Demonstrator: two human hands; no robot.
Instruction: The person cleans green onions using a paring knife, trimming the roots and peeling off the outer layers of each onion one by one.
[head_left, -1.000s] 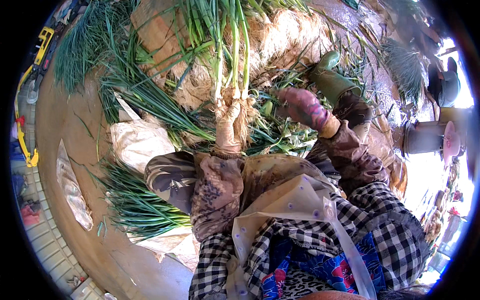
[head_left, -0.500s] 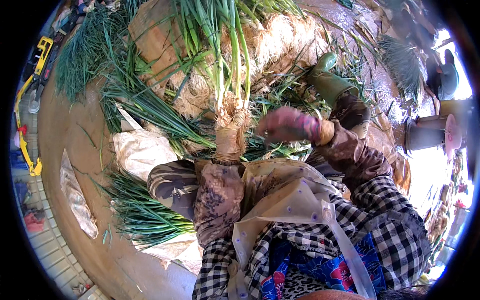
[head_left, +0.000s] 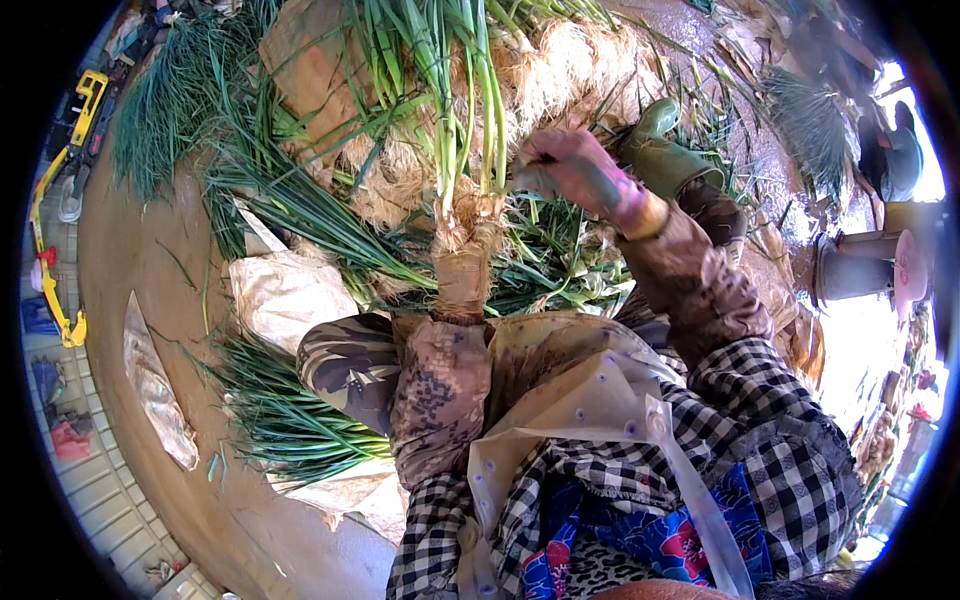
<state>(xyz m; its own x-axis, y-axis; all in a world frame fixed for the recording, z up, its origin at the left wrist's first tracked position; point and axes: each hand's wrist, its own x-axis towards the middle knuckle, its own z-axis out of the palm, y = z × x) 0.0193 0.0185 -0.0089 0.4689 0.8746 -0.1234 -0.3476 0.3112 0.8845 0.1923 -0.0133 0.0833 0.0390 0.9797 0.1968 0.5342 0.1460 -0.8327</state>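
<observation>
Bunch of green onions (head_left: 485, 110) is held by its root end in the left hand (head_left: 466, 235)

The bunch is in the upper middle of the view, in front of the person's body. Its pale stems rise from the left hand, and its green leaves extend toward the upper edge. The fingers of this hand, which has a beige covering, are closed around the lower part, where dry skins and roots stick out. The right hand (head_left: 585, 180), in a pink and greyish covering, is just beside the stems, on their right side. Its fingers look bent; I cannot tell if they hold something or if they touch the outermost stem.

Below and behind the right hand lie loose green leaves (head_left: 560, 262). Farther up is a heap of pale, hairy roots (head_left: 590, 75). To the left of the held bunch, long dark leaves (head_left: 320, 225) spread diagonally, and near them is a whitish sack (head_left: 285, 297). Another green bundle (head_left: 305, 410) lies lower, beside the person's left knee.

On the right, a green boot (head_left: 665, 155) stands near the right hand. A translucent apron (head_left: 560, 395) covers the lap. Well apart, on the brown floor (head_left: 150, 240), lies a pale, pointed scrap (head_left: 158, 390), and at the far right there is a grey bucket (head_left: 852, 275).
</observation>
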